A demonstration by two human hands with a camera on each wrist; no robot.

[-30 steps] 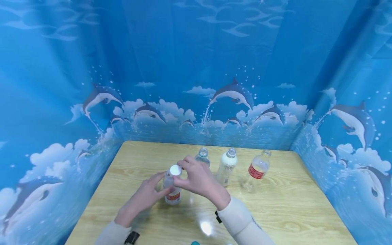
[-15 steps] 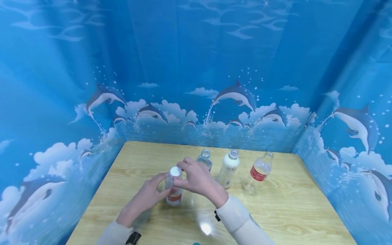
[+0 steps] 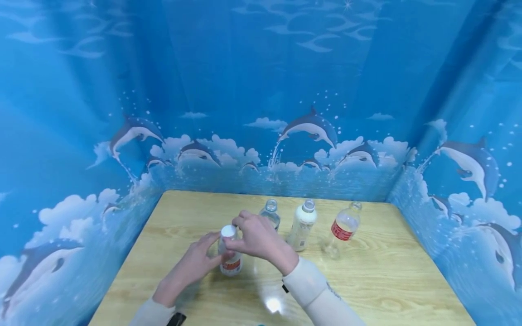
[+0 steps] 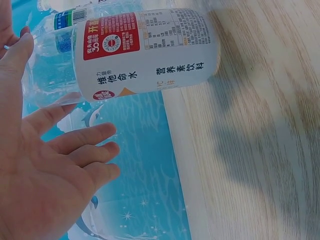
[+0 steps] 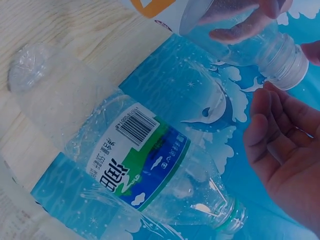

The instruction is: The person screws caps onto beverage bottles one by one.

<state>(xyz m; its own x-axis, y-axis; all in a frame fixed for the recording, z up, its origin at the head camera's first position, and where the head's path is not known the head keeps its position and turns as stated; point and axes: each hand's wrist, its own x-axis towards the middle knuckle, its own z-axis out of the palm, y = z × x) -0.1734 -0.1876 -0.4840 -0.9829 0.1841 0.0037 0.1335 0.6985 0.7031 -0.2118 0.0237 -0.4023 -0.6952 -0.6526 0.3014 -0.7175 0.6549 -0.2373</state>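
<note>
A clear plastic bottle (image 3: 231,268) with a white and red label stands upright on the table, left of centre. My left hand (image 3: 195,262) holds it from the left, thumb on one side and index finger on the other. In the left wrist view the other fingers (image 4: 97,150) stretch out beside the label (image 4: 150,50). My right hand (image 3: 261,240) pinches the white cap (image 3: 229,231) at the bottle's top. From the right wrist, the cap (image 5: 292,75) shows on the neck between thumb and fingertips.
Behind the right hand stands an uncapped clear bottle (image 3: 270,217), its label (image 5: 137,155) blue and green. Further right are an uncapped white bottle (image 3: 303,224) and a clear red-labelled bottle (image 3: 343,230). A teal round thing (image 3: 261,325) shows at the bottom edge. Dolphin-print curtains enclose the table.
The right hand has shifted slightly left on the cap, and the bottle's top has moved a little left with it. The left hand keeps its hold. The head view has shifted slightly.
</note>
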